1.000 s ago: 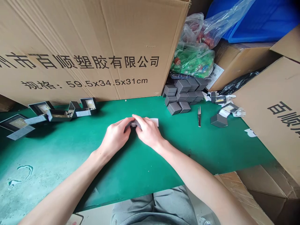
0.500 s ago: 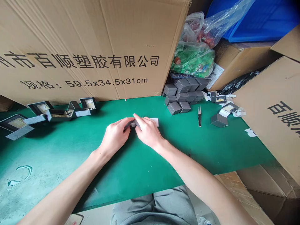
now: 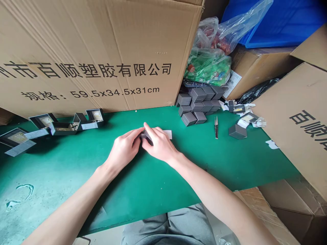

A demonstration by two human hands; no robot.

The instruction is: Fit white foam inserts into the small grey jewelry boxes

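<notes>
Over the middle of the green table, my left hand (image 3: 125, 144) and my right hand (image 3: 159, 143) close around a small dark grey box (image 3: 146, 135) from both sides. Most of the box is hidden by my fingers, so I cannot tell whether its lid is raised. Both index fingers meet near its top. A white piece of card or paper (image 3: 168, 134) sticks out just behind my right hand. Tweezers (image 3: 216, 127) lie to the right, apart from my hands.
Opened small boxes (image 3: 63, 128) stand at the left. Dark closed boxes (image 3: 198, 105) are piled at the back, with one grey box (image 3: 237, 131) and paper scraps farther right. A large carton (image 3: 102, 44) walls the back; another carton (image 3: 301, 112) borders the right. Water (image 3: 25, 190) wets the table's left front.
My fingers have shifted slightly around the small grey box, and its dark side now shows more between them. The view has moved a little; the other things stay in place.
</notes>
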